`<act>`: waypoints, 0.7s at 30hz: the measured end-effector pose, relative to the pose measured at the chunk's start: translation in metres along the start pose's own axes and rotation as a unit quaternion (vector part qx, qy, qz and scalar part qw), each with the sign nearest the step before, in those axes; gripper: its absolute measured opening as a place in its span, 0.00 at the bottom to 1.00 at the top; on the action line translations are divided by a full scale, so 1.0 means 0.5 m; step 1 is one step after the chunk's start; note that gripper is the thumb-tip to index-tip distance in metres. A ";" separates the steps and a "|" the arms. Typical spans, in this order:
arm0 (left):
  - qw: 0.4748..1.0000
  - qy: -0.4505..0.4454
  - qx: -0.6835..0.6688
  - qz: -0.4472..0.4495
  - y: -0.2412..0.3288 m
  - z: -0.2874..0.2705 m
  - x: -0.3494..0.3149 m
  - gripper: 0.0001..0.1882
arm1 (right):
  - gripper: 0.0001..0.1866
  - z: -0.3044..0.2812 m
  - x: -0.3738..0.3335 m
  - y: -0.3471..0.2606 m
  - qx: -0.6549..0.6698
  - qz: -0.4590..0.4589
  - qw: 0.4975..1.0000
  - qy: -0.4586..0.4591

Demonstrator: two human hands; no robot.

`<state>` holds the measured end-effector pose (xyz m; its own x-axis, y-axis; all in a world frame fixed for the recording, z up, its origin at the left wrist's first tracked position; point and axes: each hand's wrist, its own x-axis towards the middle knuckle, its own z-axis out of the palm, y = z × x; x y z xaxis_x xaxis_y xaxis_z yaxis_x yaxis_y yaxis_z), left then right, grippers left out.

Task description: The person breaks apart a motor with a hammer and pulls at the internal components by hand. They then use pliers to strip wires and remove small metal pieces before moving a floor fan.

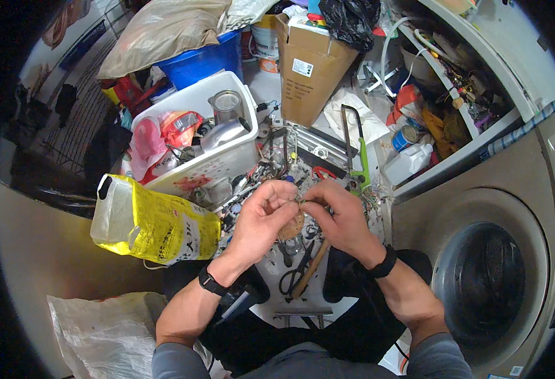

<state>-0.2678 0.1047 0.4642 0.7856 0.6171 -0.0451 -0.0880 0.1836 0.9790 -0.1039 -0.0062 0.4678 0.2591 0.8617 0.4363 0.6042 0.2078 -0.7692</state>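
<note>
My left hand and my right hand meet above the cluttered floor. Thumb and fingers of each are pinched together, fingertip to fingertip. Between them is something tiny, too small to name. Just below the fingertips lies a round, brownish disc, partly covered by my left hand. Closer to me are black-handled scissors and a tool with a wooden handle, whose head is hidden near my right hand. Beyond the right hand rests a hacksaw with a green handle.
A white bin of cans and plastic bags stands at the left, behind a yellow sack. A tall cardboard box is at the back. At right are a washing machine and a low shelf holding a white jug.
</note>
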 end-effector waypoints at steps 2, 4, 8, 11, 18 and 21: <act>0.999 -0.009 -0.031 -0.001 0.000 0.003 0.000 0.13 | 0.08 0.003 -0.002 0.006 0.006 -0.010 1.000 0.014; 1.000 -0.008 -0.010 -0.013 0.007 0.009 -0.004 0.14 | 0.08 -0.005 -0.004 0.007 -0.001 0.000 1.000 0.006; 0.997 -0.013 0.046 0.064 0.010 0.015 -0.011 0.14 | 0.08 -0.003 -0.002 -0.004 0.026 0.048 0.999 0.003; 0.993 0.011 0.106 0.052 0.021 0.022 -0.012 0.10 | 0.07 -0.005 -0.002 0.006 0.029 0.029 0.999 0.007; 0.969 0.003 0.228 0.100 0.023 0.005 -0.002 0.04 | 0.05 -0.016 0.001 0.002 0.104 0.099 0.989 -0.048; 0.983 -0.012 0.172 0.065 0.020 0.000 -0.001 0.05 | 0.05 -0.021 0.005 -0.003 0.180 0.190 0.962 -0.073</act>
<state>-0.2690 0.1063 0.4740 0.7955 0.6000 0.0846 0.0213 -0.1672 0.9857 -0.0965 -0.0094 0.4749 0.2855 0.9575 0.0419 0.1803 -0.0107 -0.9836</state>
